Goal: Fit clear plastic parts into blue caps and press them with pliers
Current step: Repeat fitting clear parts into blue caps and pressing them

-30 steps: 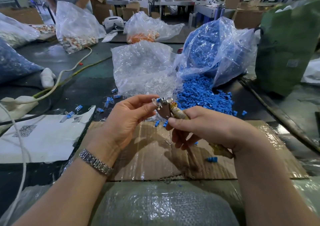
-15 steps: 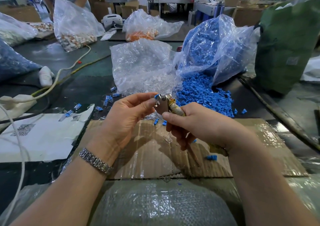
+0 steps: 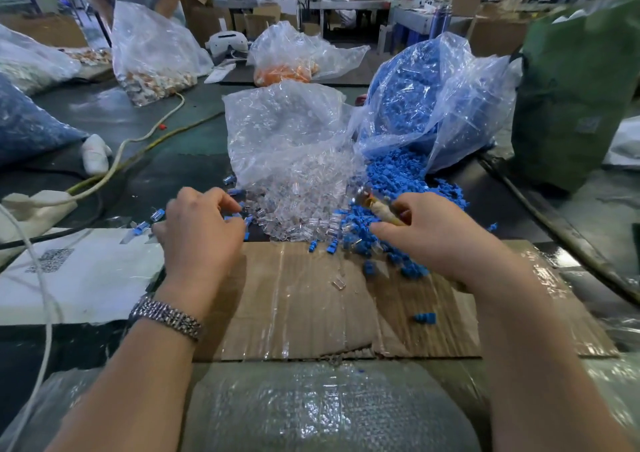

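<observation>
a few fitted pieces [image 3: 156,215] lie left of the clear pile [image 3: 304,202], while that pile and the blue caps [image 3: 398,188] right of it are both large, so i judge most of the work remains. the left hand [image 3: 199,230] hangs at the pile's left edge, fingers curled among loose pieces; whether it pinches one i cannot tell. the right hand [image 3: 436,240], over the caps right of the pile, grips the pliers [image 3: 379,205].

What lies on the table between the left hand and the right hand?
In the head view, the pile of clear plastic parts lies between the left hand and the right hand, with loose blue caps at its right edge.
</observation>
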`<state>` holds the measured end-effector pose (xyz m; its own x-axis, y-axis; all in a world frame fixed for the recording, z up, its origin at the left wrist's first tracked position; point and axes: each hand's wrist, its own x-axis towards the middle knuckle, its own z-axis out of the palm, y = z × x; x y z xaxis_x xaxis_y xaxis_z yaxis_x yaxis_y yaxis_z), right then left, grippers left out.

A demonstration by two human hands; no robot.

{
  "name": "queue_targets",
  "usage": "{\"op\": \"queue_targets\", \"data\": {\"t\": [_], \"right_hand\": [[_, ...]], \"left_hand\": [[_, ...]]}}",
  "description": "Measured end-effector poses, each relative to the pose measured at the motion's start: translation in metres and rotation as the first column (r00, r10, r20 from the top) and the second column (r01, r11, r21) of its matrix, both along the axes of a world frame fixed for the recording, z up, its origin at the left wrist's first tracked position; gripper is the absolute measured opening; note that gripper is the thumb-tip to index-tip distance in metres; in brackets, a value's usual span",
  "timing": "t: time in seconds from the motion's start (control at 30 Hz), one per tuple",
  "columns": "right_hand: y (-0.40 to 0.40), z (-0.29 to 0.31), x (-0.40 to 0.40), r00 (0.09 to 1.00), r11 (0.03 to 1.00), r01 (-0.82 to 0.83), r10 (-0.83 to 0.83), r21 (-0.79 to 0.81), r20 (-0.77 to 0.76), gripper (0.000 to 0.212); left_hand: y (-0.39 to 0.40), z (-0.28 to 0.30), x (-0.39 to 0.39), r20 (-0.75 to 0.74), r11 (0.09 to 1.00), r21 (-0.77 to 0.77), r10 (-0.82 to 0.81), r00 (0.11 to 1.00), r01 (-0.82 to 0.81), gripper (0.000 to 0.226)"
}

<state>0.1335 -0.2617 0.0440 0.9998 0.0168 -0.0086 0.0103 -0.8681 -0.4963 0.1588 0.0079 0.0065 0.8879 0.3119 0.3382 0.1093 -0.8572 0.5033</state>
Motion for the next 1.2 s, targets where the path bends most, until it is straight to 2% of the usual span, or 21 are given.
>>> {"op": "queue_targets", "data": {"t": [0.03, 0.1, 0.23, 0.37, 0.5, 0.57, 0.67, 0.77, 0.83, 0.97, 1.03, 1.1, 1.2], "right_hand": [[0.001, -0.003, 0.001, 1.000, 0.996, 0.029, -0.029, -0.087, 0.000, 0.034], [0.005, -0.008, 0.003, 0.997, 0.973, 0.066, -0.074, -0.219, -0.029, 0.037], [0.009, -0.013, 0.009, 0.989, 0.953, 0.085, -0.116, -0.290, -0.092, 0.046], [0.012, -0.013, 0.008, 0.985, 0.944, 0.094, -0.136, -0.316, -0.111, 0.059], [0.013, -0.009, 0.005, 0.985, 0.939, 0.104, -0.143, -0.328, -0.096, 0.065], [0.014, -0.005, 0.002, 0.991, 0.950, 0.111, -0.126, -0.290, -0.034, 0.057], [0.018, -0.001, -0.002, 0.999, 0.963, 0.037, -0.039, -0.267, -0.001, 0.031], [0.027, -0.004, -0.005, 0.998, 0.938, -0.039, 0.021, -0.344, -0.056, 0.027], [0.031, -0.008, -0.005, 0.998, 0.915, -0.061, 0.051, -0.398, -0.038, 0.026], [0.034, -0.013, -0.004, 0.996, 0.900, -0.084, 0.093, -0.427, 0.000, 0.010], [0.034, -0.013, -0.004, 0.994, 0.899, -0.099, 0.111, -0.426, 0.002, 0.006], [0.032, -0.012, -0.004, 0.991, 0.905, -0.114, 0.133, -0.410, 0.018, 0.006], [0.028, -0.011, -0.003, 0.989, 0.947, -0.074, 0.109, -0.312, 0.096, 0.009]], "left_hand": [[-0.001, 0.001, 0.000, 0.003, 1.000, 0.023, -0.018, 1.000, 0.018, 0.014], [-0.008, 0.001, -0.001, 0.016, 0.986, -0.021, -0.166, 0.986, 0.166, 0.018], [-0.026, -0.005, -0.005, -0.038, 0.898, -0.020, -0.440, 0.897, 0.439, 0.017], [-0.034, -0.012, -0.004, -0.074, 0.863, 0.069, -0.495, 0.866, 0.500, 0.017], [-0.041, -0.015, -0.007, 0.021, 0.841, 0.095, -0.536, 0.844, 0.532, 0.011], [-0.044, -0.017, -0.006, -0.020, 0.838, 0.108, -0.536, 0.844, 0.534, 0.015], [-0.047, -0.020, -0.006, -0.073, 0.830, 0.129, -0.538, 0.840, 0.543, 0.019], [-0.048, -0.022, -0.005, -0.104, 0.825, 0.150, -0.535, 0.838, 0.545, 0.016], [-0.047, -0.022, -0.005, -0.113, 0.820, 0.151, -0.540, 0.834, 0.552, 0.014], [-0.047, -0.019, -0.008, -0.069, 0.800, 0.079, -0.591, 0.804, 0.595, 0.010], [-0.048, -0.017, -0.011, -0.048, 0.768, -0.036, -0.640, 0.767, 0.639, 0.022], [-0.051, -0.015, -0.014, -0.093, 0.743, -0.120, -0.669, 0.738, 0.658, 0.041], [-0.057, -0.015, -0.019, -0.203, 0.743, -0.083, -0.666, 0.718, 0.665, 0.053]]}}
